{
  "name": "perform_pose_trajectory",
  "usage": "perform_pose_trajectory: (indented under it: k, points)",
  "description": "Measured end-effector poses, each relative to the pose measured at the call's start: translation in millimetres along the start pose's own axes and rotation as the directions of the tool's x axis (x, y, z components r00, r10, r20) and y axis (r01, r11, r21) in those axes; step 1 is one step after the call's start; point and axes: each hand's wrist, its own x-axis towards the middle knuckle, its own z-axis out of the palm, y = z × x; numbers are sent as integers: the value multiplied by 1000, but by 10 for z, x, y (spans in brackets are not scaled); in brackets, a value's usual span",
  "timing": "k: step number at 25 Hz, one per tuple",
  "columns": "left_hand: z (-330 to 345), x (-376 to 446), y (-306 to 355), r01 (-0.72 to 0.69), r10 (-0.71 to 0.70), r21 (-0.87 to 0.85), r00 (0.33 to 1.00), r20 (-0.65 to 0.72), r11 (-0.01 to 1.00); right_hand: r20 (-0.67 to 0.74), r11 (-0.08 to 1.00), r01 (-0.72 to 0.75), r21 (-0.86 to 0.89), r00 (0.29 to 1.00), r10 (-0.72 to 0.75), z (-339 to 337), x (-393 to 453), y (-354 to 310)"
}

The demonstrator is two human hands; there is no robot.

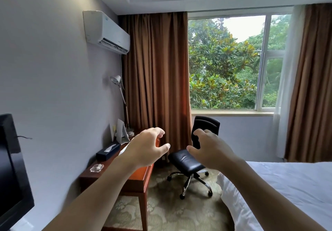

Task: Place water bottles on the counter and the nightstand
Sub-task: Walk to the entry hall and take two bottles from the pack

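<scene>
Both my arms reach forward into a hotel room. My left hand (146, 147) hovers over the wooden desk (138, 180) along the left wall, fingers curled and apart, holding nothing. My right hand (209, 149) hangs in front of the black office chair (187, 160), also with fingers apart and empty. No water bottle shows anywhere in the head view, and no nightstand either.
The desk carries a dark tissue box (107, 151), a glass ashtray (97, 167), folded white cards (121, 132) and a lamp (118, 94). A black TV (10, 176) stands at the left edge. A white bed (287, 191) fills the lower right. Patterned carpet lies between.
</scene>
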Motion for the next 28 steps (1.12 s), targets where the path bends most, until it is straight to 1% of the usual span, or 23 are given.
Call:
perform_pose_trajectory:
  k: [2,4,6,8,11,13,16,17,19,21,22,25,27,28]
  points:
    - [-32,63,-195,33,-33,-3,999,-9,999,-21,1000,7,14,1000,-7,111,173,-121]
    - [-155,62,-456,79,-78,17,996,-38,997,-25,998,50,37,998,-49,254,374,-387]
    - [-374,-22,-779,148,-143,65,987,-71,987,-19,990,134,41,991,-134,430,587,-779]
    - [-717,-216,-1200,244,-227,131,965,-133,961,-6,968,240,77,971,-241,681,798,-1345]
    - [-1296,-737,-1809,414,-361,225,901,-241,882,-8,886,424,186,903,-430,1108,966,-2317]
    - [-1686,-1318,-2192,553,-465,280,824,-323,785,15,795,535,287,827,-562,1443,927,-3068]
    - [-2206,-2246,-2464,745,-585,341,664,-466,574,26,614,649,449,678,-735,1748,689,-4052]
    - [-2415,-2617,-2463,807,-616,337,589,-523,485,18,527,685,503,601,-799,1822,531,-4439]
    - [-2702,-3106,-2373,872,-638,305,489,-595,384,-25,384,718,581,487,-873,1880,280,-4965]
    - [-2942,-3668,-2154,940,-641,255,342,-687,228,-105,187,737,650,331,-938,1873,-128,-5535]
    - [-3027,-3963,-1984,967,-630,218,252,-735,133,-145,83,733,675,242,-959,1832,-393,-5786]
    - [-3137,-4652,-1313,987,-554,94,8,-832,-127,-233,-179,649,739,-3,-972,1604,-1179,-6306]
    - [-3127,-4964,-713,948,-465,-8,-164,-870,-318,-305,-354,539,764,-181,-935,1359,-1710,-6470]
    - [-3098,-5075,-399,914,-409,-61,-238,-881,-400,-337,-421,475,773,-254,-906,1234,-1968,-6507]
